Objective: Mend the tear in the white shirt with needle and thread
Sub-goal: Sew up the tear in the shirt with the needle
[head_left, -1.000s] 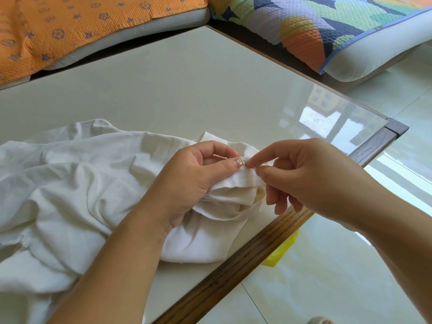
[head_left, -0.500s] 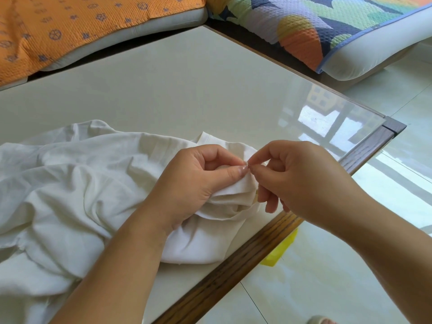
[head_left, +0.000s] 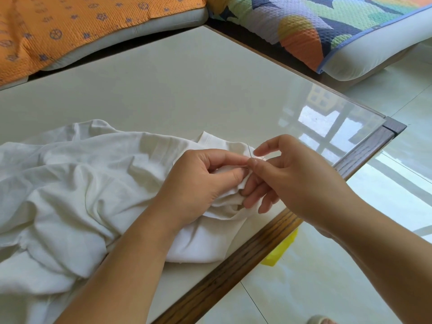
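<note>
White shirt [head_left: 77,195] lies crumpled on the desk [head_left: 187,90], bunched end at the desk's near wooden edge. Left hand [head_left: 198,183]: fingers [head_left: 224,157] curled, pinching a fold. Right hand [head_left: 297,178]: thumb and fingers pinch the needle [head_left: 249,149], which stands upright above that fold; index finger raised.

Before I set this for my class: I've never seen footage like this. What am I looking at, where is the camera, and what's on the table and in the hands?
No machine here: these are a person's two bare hands, filmed by one camera worn on the head, looking down. A crumpled white shirt lies on a glass-topped table. The left hand grips a bunched fold of it. A needle stands up from that fold, between the thumb and forefinger of the right hand; whether they pinch it is unclear.
</note>
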{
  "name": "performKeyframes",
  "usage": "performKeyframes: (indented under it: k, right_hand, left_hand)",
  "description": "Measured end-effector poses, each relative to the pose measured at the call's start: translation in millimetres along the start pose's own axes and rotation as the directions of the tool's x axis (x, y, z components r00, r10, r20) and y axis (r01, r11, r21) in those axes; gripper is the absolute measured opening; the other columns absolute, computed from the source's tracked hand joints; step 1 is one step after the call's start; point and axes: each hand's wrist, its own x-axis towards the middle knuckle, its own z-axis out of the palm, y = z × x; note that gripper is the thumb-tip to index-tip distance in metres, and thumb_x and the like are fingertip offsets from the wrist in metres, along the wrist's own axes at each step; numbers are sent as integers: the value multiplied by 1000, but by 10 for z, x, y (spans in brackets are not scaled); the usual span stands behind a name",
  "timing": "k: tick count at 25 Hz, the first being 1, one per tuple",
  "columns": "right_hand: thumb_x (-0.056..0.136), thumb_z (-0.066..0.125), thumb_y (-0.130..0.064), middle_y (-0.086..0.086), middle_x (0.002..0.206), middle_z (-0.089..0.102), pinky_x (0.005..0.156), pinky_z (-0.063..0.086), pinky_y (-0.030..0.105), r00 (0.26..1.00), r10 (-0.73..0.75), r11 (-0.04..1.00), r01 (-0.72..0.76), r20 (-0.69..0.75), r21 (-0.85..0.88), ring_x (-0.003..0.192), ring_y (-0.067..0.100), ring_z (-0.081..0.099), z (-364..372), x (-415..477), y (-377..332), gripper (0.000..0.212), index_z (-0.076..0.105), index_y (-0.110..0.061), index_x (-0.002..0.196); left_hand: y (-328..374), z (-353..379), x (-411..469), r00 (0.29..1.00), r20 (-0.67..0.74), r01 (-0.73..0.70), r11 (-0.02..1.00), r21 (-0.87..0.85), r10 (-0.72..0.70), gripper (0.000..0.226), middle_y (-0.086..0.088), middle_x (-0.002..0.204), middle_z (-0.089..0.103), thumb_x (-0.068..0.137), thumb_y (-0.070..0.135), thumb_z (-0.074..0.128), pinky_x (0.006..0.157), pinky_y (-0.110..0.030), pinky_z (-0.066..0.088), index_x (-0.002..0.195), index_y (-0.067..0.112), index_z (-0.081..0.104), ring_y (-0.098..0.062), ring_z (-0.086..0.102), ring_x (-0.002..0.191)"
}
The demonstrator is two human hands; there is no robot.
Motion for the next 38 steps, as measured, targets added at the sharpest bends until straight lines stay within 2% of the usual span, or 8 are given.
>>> performKeyframes:
  k: [8, 13, 16, 18, 21, 26, 32, 38]
  right_hand:
    - [99, 53, -20, 9, 67, 73, 46, 52, 32, 1000, -2, 1000, 1, 28, 25, 58, 27, 71, -43, 32, -33, 7, 56, -14, 96]
    - [91, 64, -34, -7, 82, 64, 56, 41, 23, 934, -150, 963, 64, -325, -260, 63, 8, 59, -209, 154, -10, 9, 65, -31, 82]
    - [99, 54, -24, 1, 88, 73, 55, 49, 26, 949, -48, 987, 94, -312, 131, 58, 10, 63, -299, 203, -37, 13, 60, -13, 97]
    - [101, 48, -13, 13, 88, 75, 53, 56, 27, 989, -1, 845, 79, -147, 528, 61, 22, 69, -284, 175, -94, 13, 53, -1, 101]
    - [102, 42, -7, 24, 91, 73, 76, 62, 37, 994, -17, 702, 91, -110, 706, 84, 32, 74, -276, 189, -102, 12, 50, 0, 107]
    - [101, 49, -20, -9, 93, 73, 82, 53, 17, 820, -245, 967, 244, -518, -70, 90, 0, 66, -310, 267, 71, 12, 51, -26, 91]
    - [98, 53, -21, -6, 70, 67, 53, 49, 12, 927, -296, 937, 234, -229, -259, 57, 3, 64, -291, 203, 54, 16, 55, -29, 111]
    - [92, 43, -15, -11, 81, 59, 55, 45, 16, 983, -174, 899, 183, 60, -397, 65, 0, 56, -297, 151, -22, 35, 70, -36, 83]
  left_hand:
    - [2, 13, 3, 999, 11, 41, 999, 37, -41, 15, 6, 88, 78, 87, 13, 73, 83, -22, 57, 94, 24, 79, -7, 73, 89]
    - [18, -7, -4, 996, 24, 88, 995, 46, -90, 14, 7, 89, 78, 87, 15, 73, 84, -26, 57, 94, 25, 80, -9, 73, 89]
    - [33, -14, -11, 994, 52, 99, 995, 34, -101, 13, 6, 91, 78, 87, 20, 73, 85, -30, 57, 96, 26, 80, -11, 73, 92]
    - [47, -4, -16, 993, 56, 102, 995, -4, -101, 12, 5, 89, 78, 86, 21, 73, 79, -25, 58, 95, 25, 80, -10, 74, 89]
    - [53, 0, -18, 993, 59, 105, 994, -19, -103, 12, 5, 87, 78, 87, 18, 73, 75, -20, 57, 95, 23, 80, -8, 74, 87]
    - [39, -20, -9, 991, 72, 116, 993, -6, -115, 13, 3, 89, 78, 86, 15, 73, 80, -21, 57, 97, 19, 79, -12, 74, 89]
    - [58, -31, -22, 986, 102, 136, 991, -12, -134, 14, 2, 89, 78, 87, 15, 73, 73, -19, 57, 97, 20, 80, -12, 74, 87]
    - [65, -35, -27, 983, 104, 156, 987, -36, -151, 13, -1, 89, 78, 86, 15, 72, 68, -27, 59, 95, 21, 80, -16, 75, 85]
